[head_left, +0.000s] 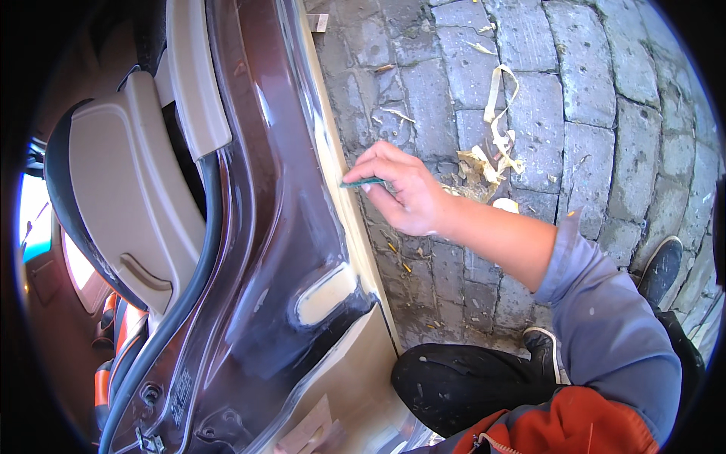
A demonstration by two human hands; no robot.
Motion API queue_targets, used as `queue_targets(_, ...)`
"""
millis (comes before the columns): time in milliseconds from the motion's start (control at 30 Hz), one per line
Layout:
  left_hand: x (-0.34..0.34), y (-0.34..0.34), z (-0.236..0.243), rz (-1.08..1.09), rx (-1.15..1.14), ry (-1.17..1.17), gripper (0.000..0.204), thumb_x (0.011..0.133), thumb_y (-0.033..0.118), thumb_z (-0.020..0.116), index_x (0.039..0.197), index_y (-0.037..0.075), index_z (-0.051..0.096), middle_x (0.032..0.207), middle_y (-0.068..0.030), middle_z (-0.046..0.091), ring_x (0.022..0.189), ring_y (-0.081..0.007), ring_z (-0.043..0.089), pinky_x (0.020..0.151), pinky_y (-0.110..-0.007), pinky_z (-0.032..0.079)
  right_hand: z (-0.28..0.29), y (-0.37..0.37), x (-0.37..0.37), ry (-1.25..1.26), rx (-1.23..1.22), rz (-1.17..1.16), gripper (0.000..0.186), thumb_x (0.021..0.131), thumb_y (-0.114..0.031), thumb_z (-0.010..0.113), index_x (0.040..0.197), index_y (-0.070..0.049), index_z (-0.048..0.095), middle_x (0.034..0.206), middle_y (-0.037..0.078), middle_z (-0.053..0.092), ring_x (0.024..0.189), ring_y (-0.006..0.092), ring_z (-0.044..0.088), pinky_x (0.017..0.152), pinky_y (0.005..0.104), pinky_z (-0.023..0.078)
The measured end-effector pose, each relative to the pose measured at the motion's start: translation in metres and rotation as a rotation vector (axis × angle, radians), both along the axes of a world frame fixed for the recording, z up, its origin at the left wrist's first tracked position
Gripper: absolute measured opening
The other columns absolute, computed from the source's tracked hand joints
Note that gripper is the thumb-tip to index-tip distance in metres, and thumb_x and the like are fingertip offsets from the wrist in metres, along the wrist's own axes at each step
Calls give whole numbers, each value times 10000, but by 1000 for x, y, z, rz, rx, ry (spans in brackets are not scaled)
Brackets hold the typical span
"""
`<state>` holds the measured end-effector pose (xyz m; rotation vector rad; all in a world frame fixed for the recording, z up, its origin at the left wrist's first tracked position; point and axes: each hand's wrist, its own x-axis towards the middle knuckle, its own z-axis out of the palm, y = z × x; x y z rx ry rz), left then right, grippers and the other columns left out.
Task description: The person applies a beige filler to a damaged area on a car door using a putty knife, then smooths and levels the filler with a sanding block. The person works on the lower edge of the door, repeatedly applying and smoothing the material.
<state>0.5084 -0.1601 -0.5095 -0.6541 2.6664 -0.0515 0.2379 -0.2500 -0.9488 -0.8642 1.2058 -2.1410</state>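
My right hand [401, 189] reaches in from the right, fingers closed around a thin green piece [360, 183], perhaps a scraper or abrasive pad. It is at the long cream-coloured strip [333, 147] along the outer edge of a brown car body [280, 212], where a seam of pale, smeared coating shows. Lower down is a rounded cream patch [325, 295] with greyish sanded paint around it, and a wider cream panel [329, 382] below that. My left hand is out of view.
A beige trim panel [128, 174] and a dark rubber seal line the car opening at left, with orange-black seats [102, 387] beyond. Grey paving bricks [582, 68] on the right carry torn tape scraps [499, 151]. My dark-trousered knee [461, 386] and shoes are at lower right.
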Motion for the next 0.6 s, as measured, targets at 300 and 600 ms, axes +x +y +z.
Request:
queue_targets(300, -27, -10, -10, 35, 134, 89, 543, 997, 65, 633, 1463, -104, 411, 1258, -316, 628, 974, -480, 702, 844, -519, 609, 15, -67, -133, 100, 293, -268, 277, 956, -44, 623, 1202, -96, 740, 1024, 130, 689, 892, 208, 660, 819, 357, 541)
queue_targets(600, -35, -8, -14, 14, 97, 74, 545, 1000, 51, 627, 1467, -112, 398, 1196, -327, 654, 949, -500, 714, 844, -536, 615, 16, -76, -126, 337, 242, -234, 290, 942, -28, 624, 1195, -112, 739, 978, 125, 627, 832, 241, 633, 770, 367, 525)
